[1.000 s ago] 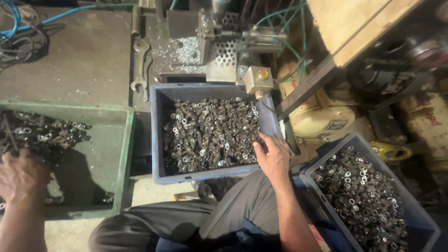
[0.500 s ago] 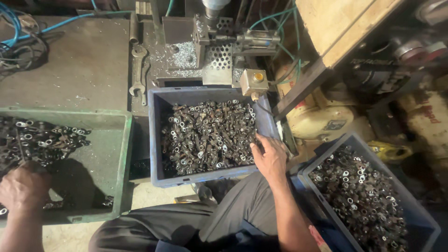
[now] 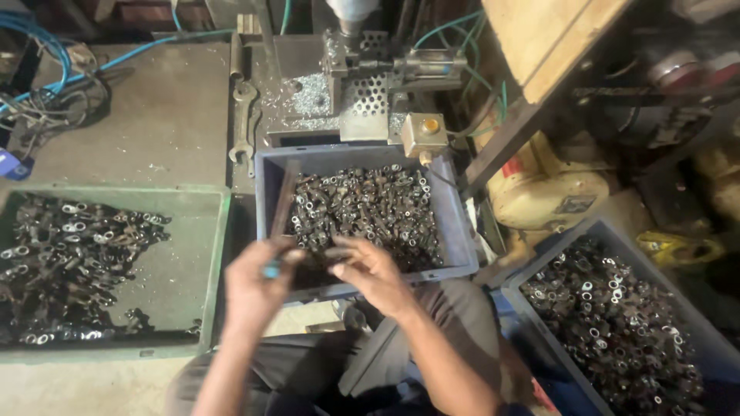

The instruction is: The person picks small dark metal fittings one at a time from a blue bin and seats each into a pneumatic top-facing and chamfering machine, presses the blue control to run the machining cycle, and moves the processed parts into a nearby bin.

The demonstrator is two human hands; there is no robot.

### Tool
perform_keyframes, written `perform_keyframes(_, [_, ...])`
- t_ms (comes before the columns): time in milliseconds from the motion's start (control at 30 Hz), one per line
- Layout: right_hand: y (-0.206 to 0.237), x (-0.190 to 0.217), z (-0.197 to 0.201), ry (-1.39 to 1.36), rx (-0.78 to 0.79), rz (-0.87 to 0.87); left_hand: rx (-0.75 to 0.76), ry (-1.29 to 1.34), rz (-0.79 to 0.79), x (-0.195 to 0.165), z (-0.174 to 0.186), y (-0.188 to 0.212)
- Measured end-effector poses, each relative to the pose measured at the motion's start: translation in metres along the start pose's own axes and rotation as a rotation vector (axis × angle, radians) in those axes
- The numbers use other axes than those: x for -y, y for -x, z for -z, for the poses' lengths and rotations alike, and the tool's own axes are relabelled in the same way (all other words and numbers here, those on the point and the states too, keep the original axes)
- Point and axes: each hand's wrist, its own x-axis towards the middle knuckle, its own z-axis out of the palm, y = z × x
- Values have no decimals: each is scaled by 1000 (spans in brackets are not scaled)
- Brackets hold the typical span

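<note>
Workshop setting, dim and cluttered, seen from above the seated person's lap. Far centre stands a drilling machine (image 3: pixel 362 69) with a perforated metal plate and metal swarf scattered about its base. A spanner (image 3: pixel 243 119) lies on the grey bench top (image 3: pixel 146 123) just left of the machine, and blue hoses (image 3: pixel 46 69) coil at the far left.

Directly below the machine sits a blue-grey crate (image 3: pixel 455 231) holding a heap of small dark metal parts (image 3: pixel 370 208), many ring-shaped. A thin rod (image 3: pixel 284 202) leans against its left inner wall. To the left, a green tray (image 3: pixel 220 254) holds a thinner scatter of similar parts. At near right, a second blue crate (image 3: pixel 705 339) is filled with the same kind of pieces. A cream-coloured motor housing (image 3: pixel 539 196) sits between the right crate and the machine.

Both hands meet over the near edge of the centre crate. The left hand (image 3: pixel 254 289) has its fingers curled closed around a small item with a blue tip (image 3: pixel 270 270); motion blur prevents identifying it further. The right hand (image 3: pixel 374 273) has fingers bent and brought together toward the left hand, pinching a small dark piece (image 3: pixel 333 253) between them. The two hands are just beside each other, nearly touching.
</note>
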Motion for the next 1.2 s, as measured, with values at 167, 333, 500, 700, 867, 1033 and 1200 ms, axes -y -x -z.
perform_keyframes(167, [-4,-13,15,-212,6,143,44,35,-245,-45,-50,2])
perform_keyframes(333, [3,-27,58,-239,-85,65,125,-43,-289,-42,-55,-2])
perform_keyframes(500, [-3,-18,128,-235,-398,184,82,-305,-273,-48,-24,-67])
perform_keyframes(700, [-4,-30,148,-70,-452,297,16,-650,-591,-92,-14,-178])
perform_keyframes(867, [-1,-37,144,-12,-446,286,21,-872,-618,-122,-38,-234])
perform_keyframes(1033, [2,-29,142,46,-452,239,-31,-954,-751,-124,-58,-249])
perform_keyframes(1200, [6,-25,139,58,-435,241,11,-1049,-684,-125,-69,-258])
